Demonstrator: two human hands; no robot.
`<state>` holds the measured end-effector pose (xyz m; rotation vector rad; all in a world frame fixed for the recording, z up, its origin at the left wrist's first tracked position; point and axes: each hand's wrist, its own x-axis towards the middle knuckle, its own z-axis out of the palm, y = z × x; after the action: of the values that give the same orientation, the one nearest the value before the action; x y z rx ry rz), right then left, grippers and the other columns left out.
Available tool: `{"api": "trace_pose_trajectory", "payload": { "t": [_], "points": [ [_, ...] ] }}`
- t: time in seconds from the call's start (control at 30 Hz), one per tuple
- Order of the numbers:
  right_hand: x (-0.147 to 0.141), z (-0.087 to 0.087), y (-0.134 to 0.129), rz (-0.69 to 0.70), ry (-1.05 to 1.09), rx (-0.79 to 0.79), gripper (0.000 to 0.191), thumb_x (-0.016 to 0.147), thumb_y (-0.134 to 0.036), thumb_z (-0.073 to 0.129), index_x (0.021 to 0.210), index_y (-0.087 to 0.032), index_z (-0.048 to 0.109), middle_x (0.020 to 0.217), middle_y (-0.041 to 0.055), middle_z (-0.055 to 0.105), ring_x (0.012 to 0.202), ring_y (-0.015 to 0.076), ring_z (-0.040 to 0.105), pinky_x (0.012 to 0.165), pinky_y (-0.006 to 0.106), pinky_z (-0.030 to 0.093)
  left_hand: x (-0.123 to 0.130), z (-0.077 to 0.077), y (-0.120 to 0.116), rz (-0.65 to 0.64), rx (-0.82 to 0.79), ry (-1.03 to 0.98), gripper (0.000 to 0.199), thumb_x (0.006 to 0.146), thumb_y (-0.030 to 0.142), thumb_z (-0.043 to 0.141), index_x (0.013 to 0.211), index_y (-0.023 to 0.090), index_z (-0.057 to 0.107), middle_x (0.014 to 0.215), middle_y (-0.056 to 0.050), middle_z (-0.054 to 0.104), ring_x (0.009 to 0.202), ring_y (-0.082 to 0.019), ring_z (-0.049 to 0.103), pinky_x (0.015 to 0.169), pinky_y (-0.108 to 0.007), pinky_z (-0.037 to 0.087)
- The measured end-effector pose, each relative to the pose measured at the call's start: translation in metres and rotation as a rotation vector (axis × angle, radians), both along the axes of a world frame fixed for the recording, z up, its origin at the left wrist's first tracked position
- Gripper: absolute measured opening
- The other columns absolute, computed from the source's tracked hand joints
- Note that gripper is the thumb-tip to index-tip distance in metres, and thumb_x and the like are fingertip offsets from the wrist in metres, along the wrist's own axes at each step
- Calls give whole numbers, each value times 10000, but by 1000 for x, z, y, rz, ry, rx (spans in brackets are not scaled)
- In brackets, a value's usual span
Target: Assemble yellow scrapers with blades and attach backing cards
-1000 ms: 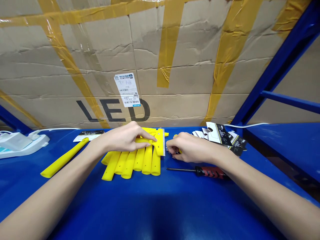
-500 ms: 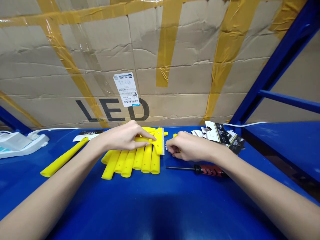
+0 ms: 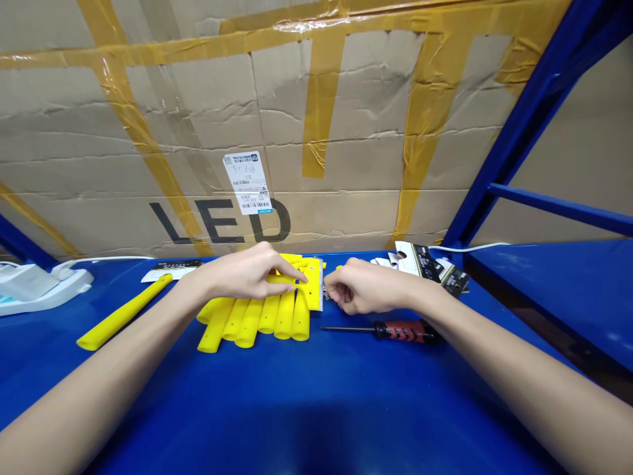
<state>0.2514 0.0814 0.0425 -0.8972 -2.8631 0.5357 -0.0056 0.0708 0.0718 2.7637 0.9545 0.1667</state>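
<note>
Your left hand [image 3: 252,274] has its thumb and forefinger at the yellow scraper head [image 3: 314,284], and it pinches this piece near the neck. The scraper head is at the middle of the blue surface [image 3: 321,402], over the right end of a row of yellow handles [image 3: 248,324]; its clear edge is turned to your right hand [image 3: 364,285]. The fingers of your right hand are curled together, just beside some small metal pieces [image 3: 326,292]; I cannot tell if something is between the fingertips.

Nearer to you than this right hand lies a screwdriver [image 3: 400,331] with red and black grip, its shaft pointing to the left. Behind your right wrist there are black and white cards [image 3: 420,259]. On the left side, one separate yellow handle [image 3: 123,314] lies aslant, its far end touching another card [image 3: 171,270]. Behind everything stands a large taped carton [image 3: 277,99].
</note>
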Motion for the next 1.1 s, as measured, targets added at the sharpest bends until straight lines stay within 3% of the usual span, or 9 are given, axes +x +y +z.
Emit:
{"api": "trace_pose_trajectory", "payload": {
  "t": [0.17,0.3,0.4,0.53,0.67,0.83,1.0,1.1],
  "points": [
    [1,11,-2,10,274,-5,134,710,-61,600,713,-187,555,661,-48,623,619,99,571,610,210,406,4,0,-2,-5,-12,-19,310,916,195,638,1201,206,760,1109,-60,796,849,-170,756,672,-218,503],
    [-2,12,-5,48,442,87,109,758,-90,608,740,-188,565,702,-45,630,643,93,556,638,204,410,9,1,-5,27,-23,-7,319,922,224,627,1212,206,757,1003,-49,817,624,-124,671,580,-227,443],
    [-4,11,-7,55,422,81,118,782,-81,604,754,-190,571,698,-46,626,628,91,544,627,205,390,10,2,-6,34,-18,-23,322,936,256,614,1223,212,756,932,-44,819,559,-112,606,567,-235,420],
    [-5,6,-9,29,367,109,132,795,-67,616,784,-194,579,730,-35,652,631,103,543,632,222,373,9,2,-5,20,-16,-74,324,946,273,609,1230,218,755,939,-50,819,595,-122,641,606,-233,451],
    [-5,-4,-7,84,351,245,120,850,-75,586,814,-188,607,792,20,694,716,146,594,672,254,385,6,1,-3,41,-30,-67,331,955,284,601,1244,213,746,984,-51,818,656,-140,685,607,-233,458],
    [-4,-10,-10,124,413,380,163,894,-76,518,836,-170,639,757,51,681,693,166,590,670,283,410,3,1,-1,54,-67,-106,320,952,320,619,1225,225,755,1063,-35,808,727,-154,708,640,-237,468],
    [-1,-9,-25,95,377,413,174,864,-94,526,910,-172,674,949,117,717,888,230,650,781,347,471,-2,3,0,80,-58,-125,333,951,338,624,1224,199,753,1086,-49,803,744,-161,710,619,-236,462],
    [2,-13,-31,36,445,325,201,859,-101,543,983,-186,676,1052,112,724,976,241,660,825,364,492,-4,3,1,93,-32,-106,339,953,330,619,1245,210,742,1007,-38,816,641,-139,664,565,-241,434]
  ]
}}
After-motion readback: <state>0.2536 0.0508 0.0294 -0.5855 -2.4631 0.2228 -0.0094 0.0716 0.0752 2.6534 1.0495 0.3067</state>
